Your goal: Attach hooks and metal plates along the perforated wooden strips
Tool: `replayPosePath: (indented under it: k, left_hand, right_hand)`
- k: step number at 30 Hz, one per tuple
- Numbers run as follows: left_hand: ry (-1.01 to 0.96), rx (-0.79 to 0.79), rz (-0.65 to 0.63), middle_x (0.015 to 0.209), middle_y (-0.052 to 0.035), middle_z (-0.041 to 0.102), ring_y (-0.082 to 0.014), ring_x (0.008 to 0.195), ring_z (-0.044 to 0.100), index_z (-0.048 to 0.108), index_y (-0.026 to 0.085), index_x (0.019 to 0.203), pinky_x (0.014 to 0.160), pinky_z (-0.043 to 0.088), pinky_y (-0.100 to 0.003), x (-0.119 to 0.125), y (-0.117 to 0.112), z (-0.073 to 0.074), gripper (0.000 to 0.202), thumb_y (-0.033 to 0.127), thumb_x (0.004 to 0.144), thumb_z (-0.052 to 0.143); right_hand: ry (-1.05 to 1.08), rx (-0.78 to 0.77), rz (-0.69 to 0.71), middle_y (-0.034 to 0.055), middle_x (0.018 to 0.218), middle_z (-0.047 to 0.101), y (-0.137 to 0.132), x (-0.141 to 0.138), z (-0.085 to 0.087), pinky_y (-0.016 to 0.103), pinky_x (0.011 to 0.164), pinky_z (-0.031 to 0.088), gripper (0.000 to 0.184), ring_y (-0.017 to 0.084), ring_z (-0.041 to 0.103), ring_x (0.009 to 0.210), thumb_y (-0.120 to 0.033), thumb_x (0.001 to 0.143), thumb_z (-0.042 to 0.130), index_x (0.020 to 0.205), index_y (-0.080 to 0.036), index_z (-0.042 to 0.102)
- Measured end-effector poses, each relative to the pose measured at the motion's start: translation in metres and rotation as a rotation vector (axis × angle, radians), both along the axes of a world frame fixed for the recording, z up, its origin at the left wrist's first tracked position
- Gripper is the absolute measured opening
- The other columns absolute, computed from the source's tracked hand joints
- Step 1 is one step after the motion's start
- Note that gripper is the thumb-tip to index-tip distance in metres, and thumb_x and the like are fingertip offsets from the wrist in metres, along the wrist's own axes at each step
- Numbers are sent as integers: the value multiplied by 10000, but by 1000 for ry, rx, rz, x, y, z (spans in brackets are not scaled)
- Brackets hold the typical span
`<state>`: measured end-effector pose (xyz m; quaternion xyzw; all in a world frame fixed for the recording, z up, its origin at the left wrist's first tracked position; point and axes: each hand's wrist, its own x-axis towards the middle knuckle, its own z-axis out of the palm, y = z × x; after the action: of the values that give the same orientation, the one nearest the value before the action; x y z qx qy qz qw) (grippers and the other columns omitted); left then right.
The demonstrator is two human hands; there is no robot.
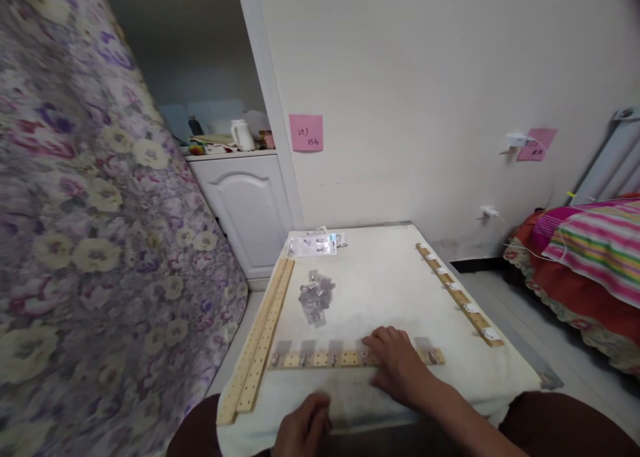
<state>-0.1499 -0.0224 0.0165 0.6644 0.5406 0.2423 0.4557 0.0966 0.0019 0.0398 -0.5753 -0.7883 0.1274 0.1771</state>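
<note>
My right hand (pixel 397 364) lies across a perforated wooden strip (pixel 350 359) near the front of the table. Its fingers reach past the far side, close to a small clear plastic packet (pixel 361 346), and its thumb is apart on the near side. What lies under the palm is hidden. Several such packets, with small metal pieces, sit in a row along this strip. At the front edge my left hand (pixel 303 425) is closed with curled fingers; anything inside them is hidden. Beyond the strip is a loose pile of small clear packets (pixel 316 297).
Two perforated wooden strips (pixel 260 337) lie along the table's left side. A strip bearing white pieces (pixel 457 292) runs along the right. Flat packaging (pixel 311 245) rests at the back left. A floral curtain (pixel 100 244) hangs left; a bed (pixel 590 264) stands right.
</note>
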Motion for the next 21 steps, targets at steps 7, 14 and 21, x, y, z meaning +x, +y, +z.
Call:
replayPosePath:
  k: [7, 14, 21]
  left_hand:
    - [19, 71, 33, 606, 28, 584, -137, 611, 542, 604, 205, 826, 592, 400, -221, -11, 3, 0, 324, 482, 831, 437]
    - [-171, -114, 137, 500, 59, 565, -84, 346, 452, 562, 180, 884, 394, 285, -198, -15, 13, -27, 499, 644, 752, 435]
    - [-231, -185, 170, 449, 65, 547, -92, 327, 463, 559, 187, 864, 370, 282, -196, -15, 16, -34, 580, 725, 683, 441]
  right_hand:
    - [18, 27, -21, 122, 1506, 172, 5, -29, -13, 476, 1081, 159, 510, 318, 154, 1365, -270, 616, 686, 1094, -205, 520]
    - [-63, 20, -55, 95, 1548, 31, 15, -54, -19, 555, 1088, 13, 377, 330, -75, 1395, -107, 615, 568, 986, -169, 542]
    - [-173, 59, 8, 127, 1534, 118, 25, -56, -12, 563, 1093, -38, 317, 343, -47, 1395, -152, 622, 568, 938, -135, 588]
